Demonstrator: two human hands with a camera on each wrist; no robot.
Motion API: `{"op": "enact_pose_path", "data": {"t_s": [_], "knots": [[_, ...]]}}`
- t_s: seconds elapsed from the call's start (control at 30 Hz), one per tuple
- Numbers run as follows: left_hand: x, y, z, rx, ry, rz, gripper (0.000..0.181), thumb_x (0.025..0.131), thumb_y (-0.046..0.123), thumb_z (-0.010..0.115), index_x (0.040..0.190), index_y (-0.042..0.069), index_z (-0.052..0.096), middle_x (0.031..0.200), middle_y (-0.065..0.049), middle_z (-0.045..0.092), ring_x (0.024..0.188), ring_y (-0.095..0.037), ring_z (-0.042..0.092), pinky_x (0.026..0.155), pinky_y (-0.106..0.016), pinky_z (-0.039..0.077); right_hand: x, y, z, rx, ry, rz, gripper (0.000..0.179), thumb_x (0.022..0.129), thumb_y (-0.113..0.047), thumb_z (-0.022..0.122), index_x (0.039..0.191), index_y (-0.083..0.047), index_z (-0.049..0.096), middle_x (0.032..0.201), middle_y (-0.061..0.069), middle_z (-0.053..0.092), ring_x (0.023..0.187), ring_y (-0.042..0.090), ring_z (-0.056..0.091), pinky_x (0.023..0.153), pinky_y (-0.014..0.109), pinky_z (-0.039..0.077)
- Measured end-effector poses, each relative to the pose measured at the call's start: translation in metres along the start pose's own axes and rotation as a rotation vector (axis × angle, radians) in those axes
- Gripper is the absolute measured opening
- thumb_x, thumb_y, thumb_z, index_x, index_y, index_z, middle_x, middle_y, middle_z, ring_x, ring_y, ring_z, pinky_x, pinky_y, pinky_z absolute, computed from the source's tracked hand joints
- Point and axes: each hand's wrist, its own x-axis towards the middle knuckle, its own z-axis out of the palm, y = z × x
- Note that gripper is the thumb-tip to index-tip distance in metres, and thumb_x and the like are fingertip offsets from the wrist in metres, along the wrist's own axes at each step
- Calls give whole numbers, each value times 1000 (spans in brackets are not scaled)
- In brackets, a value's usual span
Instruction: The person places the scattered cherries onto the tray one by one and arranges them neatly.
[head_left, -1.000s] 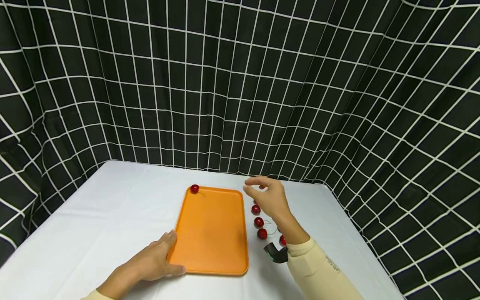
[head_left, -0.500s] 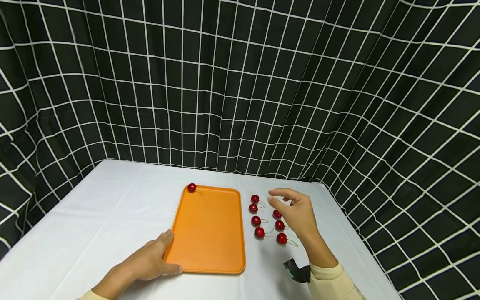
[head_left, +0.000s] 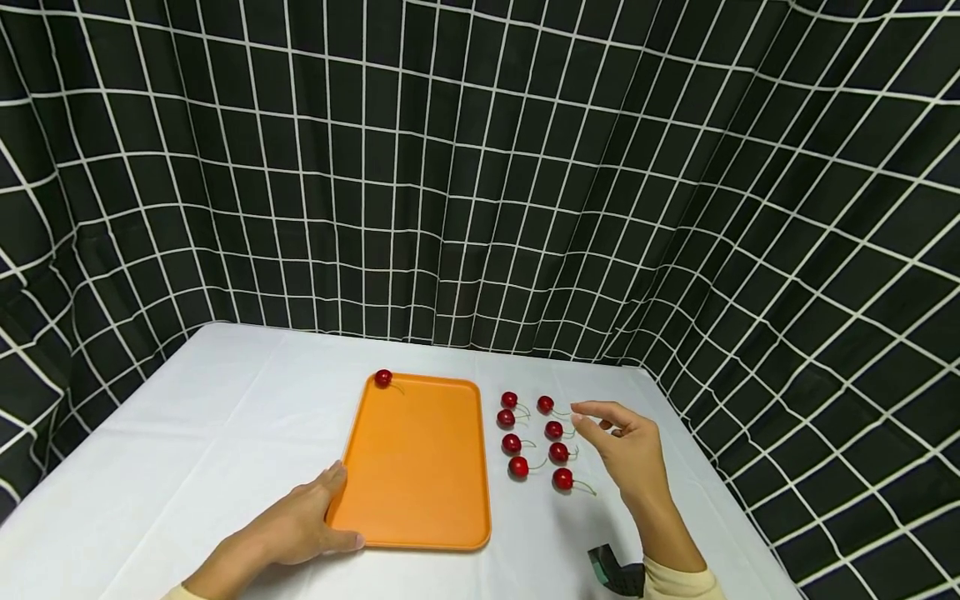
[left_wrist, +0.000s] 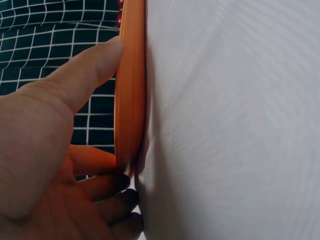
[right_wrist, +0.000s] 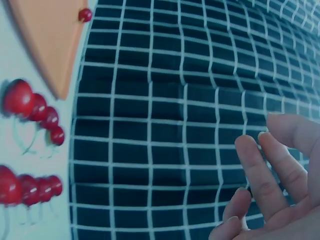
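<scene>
My left hand (head_left: 300, 518) grips the near left corner of an orange tray (head_left: 412, 467). In the left wrist view its thumb lies along the tray's rim (left_wrist: 131, 90), and the other fingers bend at the corner. One red cherry with a stem (head_left: 383, 378) sits at the tray's far left corner. To the right of the tray, several cherries (head_left: 512, 443) lie in two rows on the white cloth. My right hand (head_left: 630, 446) hovers just right of the far cherry (head_left: 545, 404) in the outer row, fingers loosely bent, thumb and forefinger apart with nothing between them.
A white cloth (head_left: 217, 417) covers the table. Black curtains with a white grid (head_left: 450, 167) rise behind the table and on both sides. A dark strap piece (head_left: 617, 572) sticks out from the right wrist.
My right hand has drawn back to the right, away from the tray's far right corner, uncovering the outer row of cherries. The left hand stays at the tray's corner.
</scene>
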Motion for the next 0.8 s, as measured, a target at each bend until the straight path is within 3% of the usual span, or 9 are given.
{"op": "enact_pose_path", "data": {"t_s": [0.17, 0.4, 0.8], "knots": [[0, 1, 1, 5, 3, -2, 113, 68, 55, 80, 143, -12, 30, 153, -27, 16, 135, -51, 21, 103, -69, 18, -2, 23, -5, -19, 33, 110, 17, 85, -19, 77, 98, -8, 77, 89, 6, 65, 80, 21, 46, 49, 25, 35], [-1, 1, -1, 3, -3, -10, 113, 69, 55, 79, 144, -12, 29, 153, -27, 15, 135, -53, 21, 102, -70, 19, -3, 62, -8, 23, -6, 292, 28, 87, -24, 75, 106, -4, 73, 99, 1, 72, 97, 11, 61, 81, 26, 45], [0, 0, 1, -2, 5, 4, 112, 69, 54, 80, 144, -13, 29, 153, -28, 15, 135, -52, 21, 103, -68, 20, -5, 105, -3, -34, -59, 349, 24, 87, -12, 73, 105, 4, 71, 93, 6, 72, 89, 12, 62, 75, 23, 45]]}}
